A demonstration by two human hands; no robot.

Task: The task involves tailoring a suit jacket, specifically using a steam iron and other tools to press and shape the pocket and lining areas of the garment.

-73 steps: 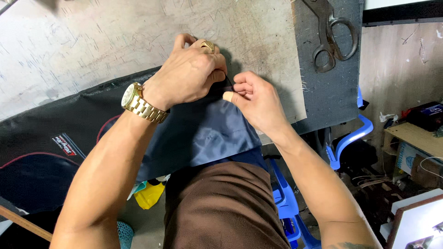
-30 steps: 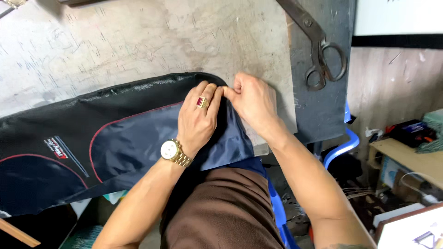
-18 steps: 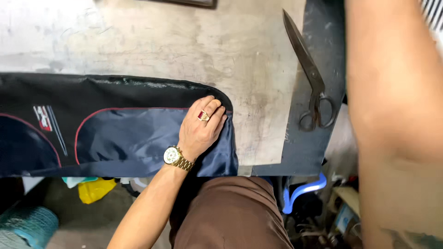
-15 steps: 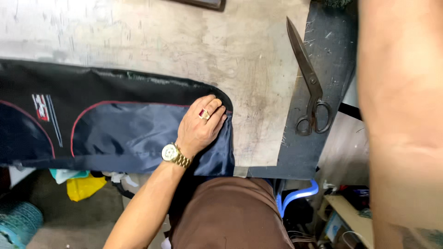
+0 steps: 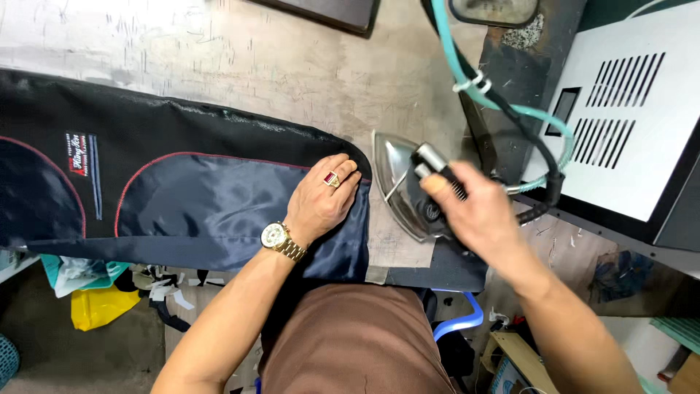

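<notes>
Dark navy satin garment panel with red piping (image 5: 182, 201) lies along the near edge of the worn, scratched grey worktable (image 5: 240, 66), its rounded end pinned flat under the left hand (image 5: 321, 201), fingers spread and released, probably to keep the slippery cloth taut. Right hand (image 5: 474, 215) is clenched on the handle of a silver steam iron (image 5: 401, 182), standing just beside that end (teal hose (image 5: 467, 73) trailing upward). White vented machine casing (image 5: 627, 109) stands right; fabric scraps (image 5: 153, 281) litter the floor below.

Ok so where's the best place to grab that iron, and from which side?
Probably by the dark handle on top of the iron, coming from above and from its rear, right-hand end, as the right hand does. The shiny pointed nose faces the left hand on the navy fabric.
</notes>
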